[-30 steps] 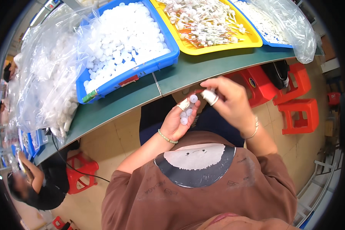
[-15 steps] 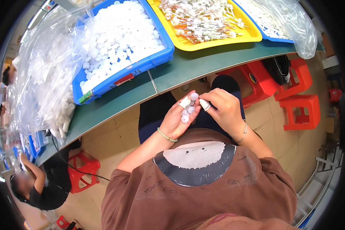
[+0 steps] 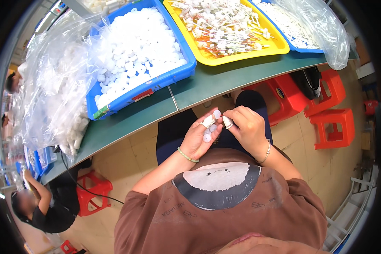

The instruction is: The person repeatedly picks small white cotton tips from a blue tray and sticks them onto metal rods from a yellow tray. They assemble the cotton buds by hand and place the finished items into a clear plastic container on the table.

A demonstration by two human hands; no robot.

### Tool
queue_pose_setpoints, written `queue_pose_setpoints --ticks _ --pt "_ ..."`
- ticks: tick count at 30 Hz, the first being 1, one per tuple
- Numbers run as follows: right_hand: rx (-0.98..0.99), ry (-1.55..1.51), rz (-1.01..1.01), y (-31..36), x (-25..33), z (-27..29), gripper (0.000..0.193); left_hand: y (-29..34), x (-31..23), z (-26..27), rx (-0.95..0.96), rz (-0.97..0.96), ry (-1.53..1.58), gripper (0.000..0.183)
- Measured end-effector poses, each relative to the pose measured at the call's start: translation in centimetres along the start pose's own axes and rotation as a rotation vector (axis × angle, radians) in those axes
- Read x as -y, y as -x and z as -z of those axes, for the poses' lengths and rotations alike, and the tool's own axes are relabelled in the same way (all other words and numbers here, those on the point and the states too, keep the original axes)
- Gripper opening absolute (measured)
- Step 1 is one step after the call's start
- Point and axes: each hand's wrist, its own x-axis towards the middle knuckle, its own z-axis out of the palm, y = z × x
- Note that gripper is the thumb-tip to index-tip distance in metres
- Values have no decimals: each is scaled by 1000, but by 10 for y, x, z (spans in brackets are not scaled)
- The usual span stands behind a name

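My left hand (image 3: 194, 142) is curled palm up over my lap, holding several small round whitish plastic pieces (image 3: 207, 138). One such disc-like piece (image 3: 217, 114) stands up at its thumb and fingertips, the thumb wrapped in white tape. Close beside it, my right hand (image 3: 248, 129) has thumb and forefinger pinched together, its thumb taped too. Whatever sits in that pinch is too small to make out; a thin reddish bit shows between the two hands. On the table ahead, a blue tray (image 3: 146, 86) is heaped with the same kind of round pieces.
A yellow tray (image 3: 224, 60) holds thin stems with white ends. Right of it is another blue tray (image 3: 311, 51) under a plastic bag. A large clear bag (image 3: 51, 93) of white parts lies left. Red stools (image 3: 334, 127) stand right; a co-worker (image 3: 55, 211) sits left.
The whole view has shifted slightly, so the trays appear lower. My hands stay close together, the left fingers turned a little and fewer loose pieces showing in the palm.
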Motion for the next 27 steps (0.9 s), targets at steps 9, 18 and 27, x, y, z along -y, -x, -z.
queue_pose_setpoints --ticks 9,18,27 --pt "43 17 -18 -2 6 2 19 -1 0 -1 -22 -51 -196 37" --pt "180 -118 -132 -5 13 10 20 1 0 -5 -21 -81 -322 34" --pt "309 -291 -441 -6 10 13 22 1 -4 -5 -34 -60 -295 33"
